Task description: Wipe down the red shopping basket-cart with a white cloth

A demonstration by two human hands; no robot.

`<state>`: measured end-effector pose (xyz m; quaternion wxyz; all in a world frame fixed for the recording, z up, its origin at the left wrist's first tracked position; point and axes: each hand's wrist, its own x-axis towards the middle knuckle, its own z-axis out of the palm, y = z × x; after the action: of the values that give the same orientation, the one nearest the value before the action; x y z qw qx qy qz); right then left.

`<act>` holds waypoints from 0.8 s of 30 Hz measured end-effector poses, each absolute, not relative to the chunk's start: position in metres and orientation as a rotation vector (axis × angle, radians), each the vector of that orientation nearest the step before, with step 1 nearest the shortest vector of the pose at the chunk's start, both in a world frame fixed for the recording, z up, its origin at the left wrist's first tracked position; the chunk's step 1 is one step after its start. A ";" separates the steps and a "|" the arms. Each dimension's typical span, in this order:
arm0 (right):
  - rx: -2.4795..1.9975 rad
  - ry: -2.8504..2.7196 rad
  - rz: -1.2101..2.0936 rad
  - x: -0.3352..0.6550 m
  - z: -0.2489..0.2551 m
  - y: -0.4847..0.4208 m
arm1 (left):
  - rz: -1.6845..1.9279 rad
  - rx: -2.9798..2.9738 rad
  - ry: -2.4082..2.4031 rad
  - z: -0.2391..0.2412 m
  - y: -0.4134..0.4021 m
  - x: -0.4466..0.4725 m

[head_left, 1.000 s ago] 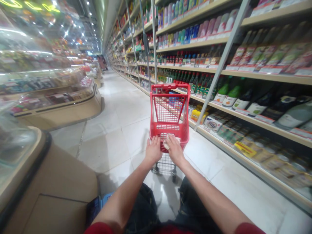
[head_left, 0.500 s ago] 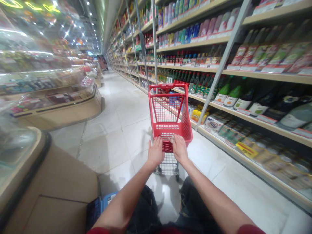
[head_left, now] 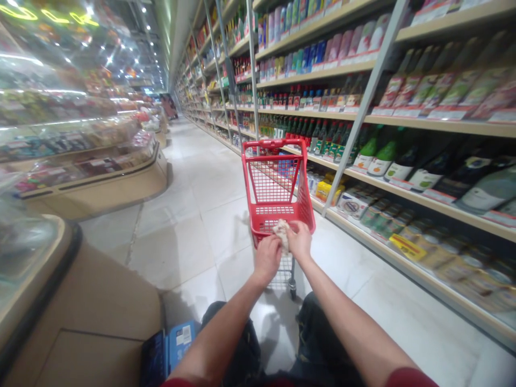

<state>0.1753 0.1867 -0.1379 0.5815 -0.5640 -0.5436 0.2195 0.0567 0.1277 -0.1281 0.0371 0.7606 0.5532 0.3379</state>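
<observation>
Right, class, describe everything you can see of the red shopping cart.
The red shopping cart looks plastic, with grid-pattern walls, a slotted base and a bar across its far end. Below are a grey wire rack, seemingly metal, and a dark wheel. It stands upright on the pale floor beside the shelves. At its near rim, the left hand and right hand meet at a crumpled pale cloth; whether they touch the cart is unclear.

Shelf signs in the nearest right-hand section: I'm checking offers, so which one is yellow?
The yellow sign on the bottom shelf, right of the white box; signs higher up look white and red.
</observation>
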 end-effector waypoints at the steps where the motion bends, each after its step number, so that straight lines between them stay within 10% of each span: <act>1: -1.312 -1.229 0.580 0.175 -0.140 0.188 | 1.018 2.382 1.662 -0.127 0.128 0.058; 12: -0.993 -1.305 0.957 0.160 -0.143 0.176 | 0.839 2.411 1.631 -0.116 0.158 0.052; 24: -1.524 -1.839 0.079 0.209 -0.151 0.153 | 0.634 2.669 1.740 -0.123 0.149 0.037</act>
<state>0.2085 0.1535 -0.1508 0.3672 -0.5931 -0.7159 0.0309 0.0367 0.1487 -0.1232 -0.0537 0.8204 0.5349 0.1948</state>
